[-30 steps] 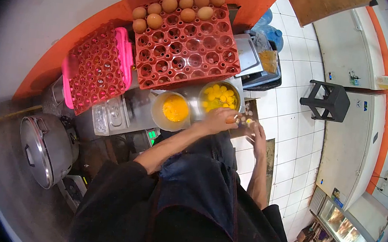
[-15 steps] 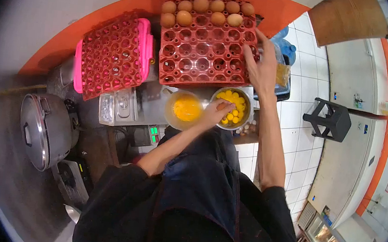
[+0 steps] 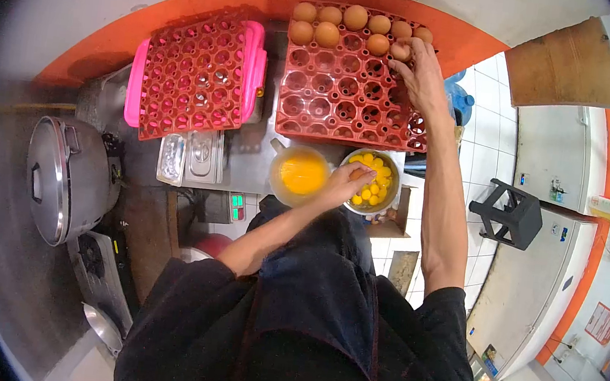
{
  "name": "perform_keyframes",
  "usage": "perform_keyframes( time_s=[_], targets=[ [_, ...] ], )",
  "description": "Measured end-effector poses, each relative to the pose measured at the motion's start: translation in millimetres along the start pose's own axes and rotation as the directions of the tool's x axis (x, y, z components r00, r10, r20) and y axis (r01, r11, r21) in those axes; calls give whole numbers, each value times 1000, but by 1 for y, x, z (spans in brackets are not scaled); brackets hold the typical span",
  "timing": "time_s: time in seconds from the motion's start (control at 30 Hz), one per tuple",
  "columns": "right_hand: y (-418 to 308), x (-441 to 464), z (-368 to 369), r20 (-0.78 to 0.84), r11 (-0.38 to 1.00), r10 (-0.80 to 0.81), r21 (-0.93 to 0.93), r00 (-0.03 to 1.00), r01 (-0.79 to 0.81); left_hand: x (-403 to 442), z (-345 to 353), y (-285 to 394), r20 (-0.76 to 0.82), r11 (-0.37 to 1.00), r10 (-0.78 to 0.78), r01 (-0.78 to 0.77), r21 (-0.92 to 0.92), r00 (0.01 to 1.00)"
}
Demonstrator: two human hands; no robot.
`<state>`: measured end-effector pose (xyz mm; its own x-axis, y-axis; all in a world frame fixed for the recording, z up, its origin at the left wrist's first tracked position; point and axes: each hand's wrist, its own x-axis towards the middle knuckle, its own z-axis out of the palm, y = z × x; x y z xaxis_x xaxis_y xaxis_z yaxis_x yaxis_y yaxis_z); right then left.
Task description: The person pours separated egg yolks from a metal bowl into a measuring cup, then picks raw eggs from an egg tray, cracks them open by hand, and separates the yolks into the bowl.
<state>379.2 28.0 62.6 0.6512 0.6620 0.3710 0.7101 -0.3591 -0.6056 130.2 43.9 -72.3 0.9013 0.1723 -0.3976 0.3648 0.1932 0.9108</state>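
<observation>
My left hand (image 3: 346, 185) is closed around a brown egg (image 3: 357, 174) over the left side of a metal bowl (image 3: 392, 192) that holds several yolks. Up at the right part of a red egg tray (image 3: 304, 126), my right hand (image 3: 422, 76) has its fingers at a brown egg (image 3: 401, 50) in the second row, thumb and fingertips around it. Several other brown eggs fill the tray's two back rows. A jug (image 3: 274, 180) of beaten yellow egg stands left of the bowl, beside my left hand.
Another red tray (image 3: 148, 111) lies on a pink container (image 3: 135, 91) at the left. Steel containers (image 3: 204, 156), a scale (image 3: 236, 206) and a big lidded pot (image 3: 83, 175) are nearer. A box with shells (image 3: 399, 226) is below the bowl; a black stool (image 3: 514, 215) stands right.
My right hand has gone from over the shell box up to the tray, then further back to an egg. My left hand has moved over the bowl, still holding its egg. The view has shifted.
</observation>
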Motion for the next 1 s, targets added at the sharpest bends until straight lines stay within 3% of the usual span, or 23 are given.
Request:
perform_keyframes(
  time_s=[0.17, 0.27, 0.33, 0.37, 0.43, 0.47, 0.53, 0.6, 0.67, 0.73, 0.8, 0.83, 0.87, 0.93, 0.97, 1.0],
  targets=[
    [5, 3, -6, 49, 993, -49, -107, 998, 55, 1, 0, -6, 17, 1000, -17, 17, 3, 1000],
    [7, 3, -5, 113, 982, 25, -189, 993, -3, 1, 1, -6, 20, 1000, -10, 10, 1, 1000],
    [5, 0, -7, 15, 988, 152, 0, 988, -152, 2, -1, -2, 8, 1000, -8, 8, 8, 1000],
    [4, -5, -8, 16, 989, 149, 1, 989, -149, 2, -3, -1, 14, 999, -34, 34, 4, 999],
    [-2, -17, -15, -130, 791, 455, 514, 881, -332, 6, -4, -1, 15, 998, -58, 58, -6, 998],
    [-4, -23, -15, -126, 789, 458, 513, 880, -337, 8, -4, -2, 13, 996, -62, 62, -62, 998],
    [-13, -35, -19, 7, 251, 489, 957, 872, -149, 7, -2, 2, 23, 992, -65, 67, -111, 998],
    [-22, -46, -22, 30, 186, 511, 972, 859, -144, 7, -1, 6, -2, 990, -87, 86, -110, 996],
    [-28, -53, -24, 90, -113, 605, 993, 791, -26, 7, -1, 8, 5, 992, -85, 85, -97, 996],
    [-24, -63, -25, 76, -111, 613, 994, 786, -10, 8, 0, 8, 9, 992, -85, 86, -89, 996],
    [-27, -77, -26, -20, 67, 626, 997, 780, -28, 8, 0, 9, 26, 982, -138, 140, -127, 990],
    [-39, -82, -35, -29, 249, 567, 959, 823, -138, 9, 0, 11, 32, 982, -137, 139, -124, 990],
    [-38, -88, -38, -33, 251, 568, 958, 822, -135, 9, 0, 13, 29, 983, -128, 130, -130, 991],
    [-35, -103, -37, -178, 243, 643, 970, 745, 21, 9, -1, 9, 17, 982, -126, 128, -140, 992],
    [-37, -116, -33, -81, 336, 551, 933, 831, -131, 11, -3, 6, 33, 980, -122, 126, -156, 992],
    [-46, -126, -33, -93, 340, 556, 932, 826, -124, 15, -4, 5, 58, 978, -114, 123, -169, 992]
  ],
)
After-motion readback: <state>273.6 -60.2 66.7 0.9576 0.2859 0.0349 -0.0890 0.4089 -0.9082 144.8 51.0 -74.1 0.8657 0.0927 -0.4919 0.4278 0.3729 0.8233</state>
